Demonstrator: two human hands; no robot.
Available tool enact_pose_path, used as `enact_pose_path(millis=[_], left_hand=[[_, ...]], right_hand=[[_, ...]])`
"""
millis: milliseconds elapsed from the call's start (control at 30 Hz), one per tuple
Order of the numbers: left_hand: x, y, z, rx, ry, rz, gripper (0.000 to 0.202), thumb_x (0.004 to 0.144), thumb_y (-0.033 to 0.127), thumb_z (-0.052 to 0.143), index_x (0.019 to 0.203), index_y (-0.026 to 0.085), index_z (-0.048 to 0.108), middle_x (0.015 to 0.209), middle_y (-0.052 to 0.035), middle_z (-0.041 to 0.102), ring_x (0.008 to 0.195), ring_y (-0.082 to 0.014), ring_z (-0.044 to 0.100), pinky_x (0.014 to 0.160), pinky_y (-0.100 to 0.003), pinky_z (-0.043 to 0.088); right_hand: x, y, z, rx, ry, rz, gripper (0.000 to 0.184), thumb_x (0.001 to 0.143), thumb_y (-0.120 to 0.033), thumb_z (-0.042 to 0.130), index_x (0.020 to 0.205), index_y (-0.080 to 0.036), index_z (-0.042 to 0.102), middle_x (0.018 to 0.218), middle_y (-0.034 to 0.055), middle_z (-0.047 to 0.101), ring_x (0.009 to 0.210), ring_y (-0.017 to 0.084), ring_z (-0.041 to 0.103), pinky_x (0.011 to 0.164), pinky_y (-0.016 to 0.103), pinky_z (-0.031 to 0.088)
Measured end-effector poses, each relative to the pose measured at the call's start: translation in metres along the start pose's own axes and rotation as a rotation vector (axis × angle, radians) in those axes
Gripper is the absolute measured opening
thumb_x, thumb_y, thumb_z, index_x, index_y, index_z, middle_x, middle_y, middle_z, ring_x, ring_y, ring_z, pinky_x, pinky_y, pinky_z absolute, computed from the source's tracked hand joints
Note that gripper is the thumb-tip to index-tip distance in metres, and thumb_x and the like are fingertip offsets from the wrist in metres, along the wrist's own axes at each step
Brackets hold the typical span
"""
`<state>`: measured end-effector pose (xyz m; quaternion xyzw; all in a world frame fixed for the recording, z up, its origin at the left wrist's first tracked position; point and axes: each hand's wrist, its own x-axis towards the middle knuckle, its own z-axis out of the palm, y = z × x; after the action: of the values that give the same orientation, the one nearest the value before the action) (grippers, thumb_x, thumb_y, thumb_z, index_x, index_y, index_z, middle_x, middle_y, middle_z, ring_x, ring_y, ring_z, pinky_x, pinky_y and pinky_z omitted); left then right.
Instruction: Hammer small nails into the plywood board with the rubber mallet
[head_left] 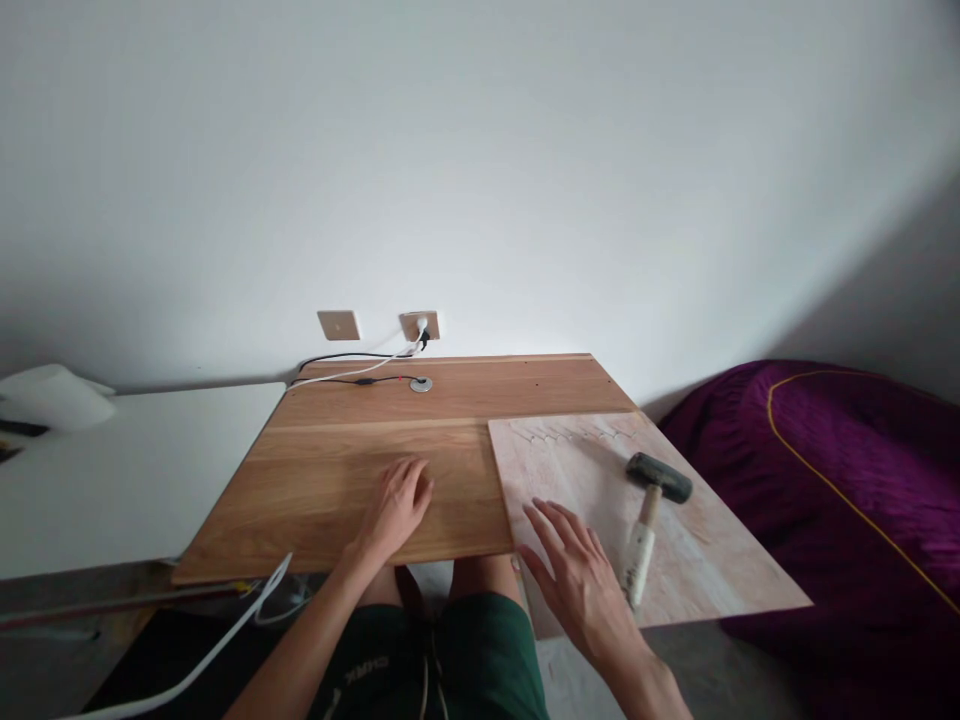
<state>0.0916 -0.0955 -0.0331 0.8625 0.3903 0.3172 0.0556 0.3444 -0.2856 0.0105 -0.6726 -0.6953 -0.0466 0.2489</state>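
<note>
My left hand rests on the wooden desk top, fingers loosely bent, a gap beside the thumb and nothing visible in it. Over the left part of a pale plywood board is my right hand, palm down with its fingers spread and holding nothing. Right of that hand, a mallet with a black head and a pale, wrapped handle lies on the board. Near the board's far edge runs a row of thin, nail-like pieces, too small to make out surely. The board overhangs the desk's near edge.
Cables run from a wall socket across the desk's back to a round grommet. A white surface adjoins on the left. A white cable loops at the lower left. Purple fabric bulges at the right.
</note>
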Motion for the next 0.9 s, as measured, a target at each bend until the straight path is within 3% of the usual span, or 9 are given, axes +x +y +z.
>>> enact_pose_path(millis=[167,367,567,667,767,900], left_hand=[[0.001,0.003,-0.003,0.003,-0.027,-0.028,0.024,0.1,0.025,0.053,0.123,0.021,0.061,0.121,-0.0115,0.069,0.114,-0.0292,0.066,0.104,-0.049,0.054],[0.001,0.001,-0.005,-0.031,-0.036,-0.026,0.02,0.097,0.021,0.054,0.114,0.022,0.065,0.119,-0.0107,0.069,0.113,-0.0278,0.066,0.103,-0.048,0.054],[0.001,0.003,-0.006,-0.049,-0.033,-0.03,0.02,0.096,0.017,0.056,0.114,0.021,0.065,0.117,-0.0099,0.069,0.112,-0.0282,0.066,0.102,-0.049,0.054],[0.002,0.003,-0.007,-0.048,-0.037,-0.036,0.02,0.096,0.016,0.056,0.113,0.021,0.064,0.117,-0.01,0.069,0.112,-0.0286,0.065,0.103,-0.049,0.053],[0.001,0.002,-0.007,-0.057,-0.048,-0.03,0.019,0.097,0.017,0.054,0.113,0.021,0.064,0.117,-0.0099,0.069,0.113,-0.0279,0.066,0.103,-0.049,0.053],[0.001,-0.001,-0.005,-0.084,-0.03,-0.053,0.026,0.098,0.023,0.056,0.124,0.021,0.059,0.118,-0.0111,0.069,0.113,-0.0291,0.066,0.103,-0.05,0.054]], right_hand=[[-0.011,0.006,0.034,-0.14,0.02,-0.016,0.044,0.107,-0.045,0.046,0.145,-0.026,0.058,0.149,0.0121,0.063,0.137,0.034,0.057,0.102,0.05,0.053],[-0.018,0.003,0.041,-0.123,0.024,0.023,0.045,0.107,-0.041,0.047,0.15,-0.028,0.052,0.155,0.0109,0.057,0.144,0.033,0.051,0.106,0.051,0.051],[-0.023,0.002,0.046,-0.12,0.027,0.022,0.051,0.104,-0.047,0.054,0.15,-0.025,0.05,0.16,0.0157,0.049,0.153,0.041,0.037,0.115,0.064,0.042],[-0.02,-0.004,0.036,-0.046,0.054,0.016,0.046,0.105,-0.043,0.052,0.147,-0.024,0.052,0.158,0.016,0.051,0.153,0.038,0.038,0.114,0.063,0.044],[-0.011,-0.004,0.008,0.031,0.165,0.043,0.036,0.105,-0.04,0.052,0.137,-0.025,0.059,0.153,0.0145,0.055,0.143,0.035,0.051,0.11,0.059,0.049],[-0.001,0.028,-0.042,0.004,0.361,0.213,0.036,0.104,-0.044,0.049,0.123,-0.02,0.068,0.137,0.0166,0.067,0.129,0.036,0.062,0.108,0.059,0.049]])
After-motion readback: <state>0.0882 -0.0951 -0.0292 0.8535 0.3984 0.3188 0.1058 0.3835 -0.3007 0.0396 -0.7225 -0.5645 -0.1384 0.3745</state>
